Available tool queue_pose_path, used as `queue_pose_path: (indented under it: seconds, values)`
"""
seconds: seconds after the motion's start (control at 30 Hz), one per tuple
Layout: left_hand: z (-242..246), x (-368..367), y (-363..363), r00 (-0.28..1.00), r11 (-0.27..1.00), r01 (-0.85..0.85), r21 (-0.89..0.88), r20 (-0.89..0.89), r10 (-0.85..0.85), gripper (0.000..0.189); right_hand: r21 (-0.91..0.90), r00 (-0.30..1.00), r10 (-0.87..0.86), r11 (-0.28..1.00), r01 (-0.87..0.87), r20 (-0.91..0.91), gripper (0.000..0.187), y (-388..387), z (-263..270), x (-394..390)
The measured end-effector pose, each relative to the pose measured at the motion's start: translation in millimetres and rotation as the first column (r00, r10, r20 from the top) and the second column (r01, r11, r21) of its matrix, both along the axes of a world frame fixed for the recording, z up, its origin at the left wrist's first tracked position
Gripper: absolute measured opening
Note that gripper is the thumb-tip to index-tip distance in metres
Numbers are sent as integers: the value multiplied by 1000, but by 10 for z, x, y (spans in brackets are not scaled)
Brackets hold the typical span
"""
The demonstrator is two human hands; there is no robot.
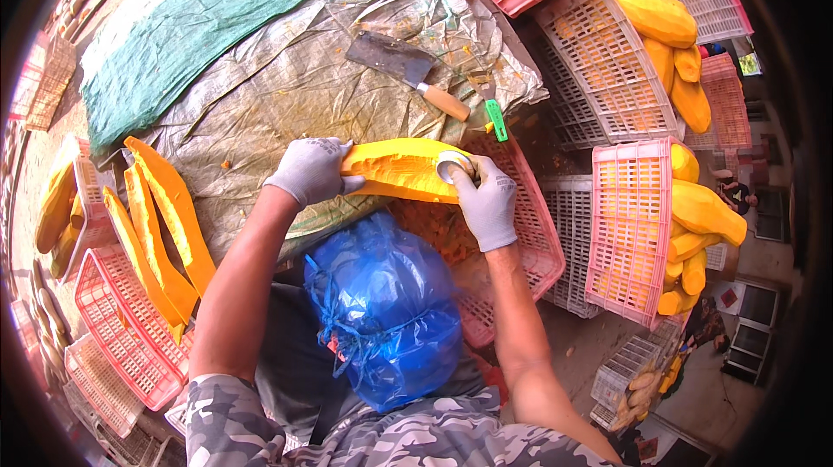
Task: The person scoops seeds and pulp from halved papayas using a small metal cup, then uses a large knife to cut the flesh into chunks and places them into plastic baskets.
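A long piece of peeled orange-yellow squash (397,168) lies crosswise before me, its hollowed side facing me. My left hand (314,171), in a pale knit glove, grips its left end. In my gloved right hand (483,197) is a round metal scraper (453,166), resting on the squash's right part. Beyond the squash, a cleaver with a wooden handle (444,101) and a peeler with a green handle (496,119) lie on the sheet-covered work surface (280,90). Orange scraps (433,233) fill part of a pink crate below my right hand.
A blue plastic bag (390,311) covers something at my lap. Cut squash pieces (170,213) stand in a pink crate (130,324) at left. Stacked crates (628,226) with peeled squash (706,207) stand at right. People (738,197) are far off at the right edge.
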State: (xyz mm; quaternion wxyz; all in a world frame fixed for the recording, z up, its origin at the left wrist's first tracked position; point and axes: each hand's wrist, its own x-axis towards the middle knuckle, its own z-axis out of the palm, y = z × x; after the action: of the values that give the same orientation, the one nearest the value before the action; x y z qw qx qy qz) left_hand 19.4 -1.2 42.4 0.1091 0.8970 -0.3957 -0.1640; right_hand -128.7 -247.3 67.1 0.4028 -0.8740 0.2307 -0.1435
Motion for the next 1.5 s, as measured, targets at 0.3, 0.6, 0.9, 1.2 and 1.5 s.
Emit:
queue_pose_path:
  seconds: [0.3, 0.6, 0.9, 1.2, 1.5]
  values:
    - [16, -17, -6, 1000, 1000, -17, -15, 0, 17, 54, -259, 996, -23, 966, -1, -90, 27, -116, -59, -87]
    - [24, -19, -10, 999, 999, -3, 41, -41, 5, 54, -140, 981, -190, 971, 192, 27, 24, -293, 255, -495]
    - [-16, -34, 5, 1000, 1000, -11, 29, -8, 11, 57, -273, 989, -147, 953, 132, -33, 29, -193, 41, -301]
    - [-36, -38, -1, 1000, 1000, -1, 3, 25, 1, 56, -220, 990, -69, 971, 96, 127, 26, -117, 110, -415]
    - [-34, -67, -10, 1000, 1000, -9, -29, 2, 9, 52, -179, 976, -213, 960, 216, 32, 24, -342, 210, -671]
